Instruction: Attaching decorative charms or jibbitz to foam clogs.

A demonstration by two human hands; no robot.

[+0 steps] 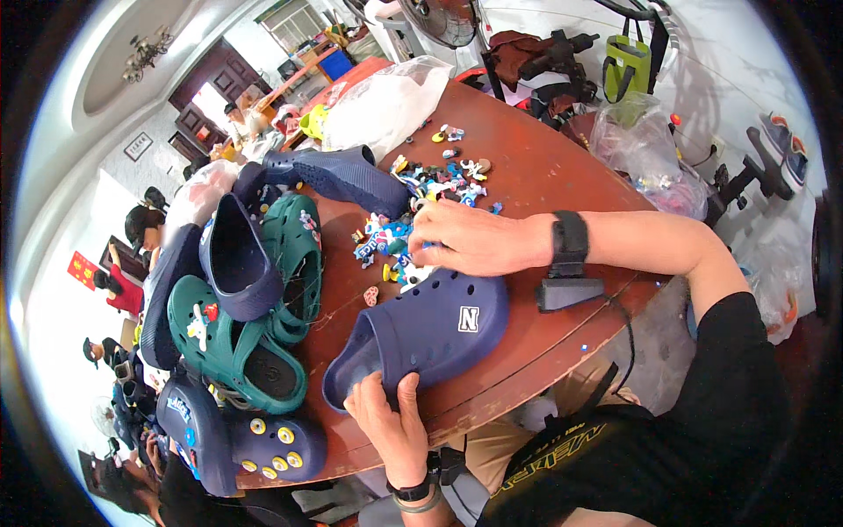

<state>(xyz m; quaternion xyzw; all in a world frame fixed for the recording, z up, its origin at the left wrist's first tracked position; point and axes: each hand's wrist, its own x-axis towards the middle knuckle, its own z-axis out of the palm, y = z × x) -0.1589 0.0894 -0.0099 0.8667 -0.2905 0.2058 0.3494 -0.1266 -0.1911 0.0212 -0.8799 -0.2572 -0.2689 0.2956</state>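
Observation:
A navy blue clog [421, 329] with round holes lies on the near part of the red-brown table. On its side sits a black-and-white letter charm [469, 319]. My left hand [391, 422] grips the heel end, thumb outside and fingers over the rim. Beyond the toe, my right hand [470, 237] is at a heap of small colourful shoe charms [439, 183], its fingers curled down among them. Whatever is at those fingertips is too small and covered to name. A pinkish charm [371, 296] lies apart, close to the clog.
Several green clogs [233, 342] and navy clogs [241, 255] are piled to the left, some carrying charms. A clear plastic bag [386, 110] lies at the table's far end. A green bag [627, 63] hangs by the wall. Other people work at the far left.

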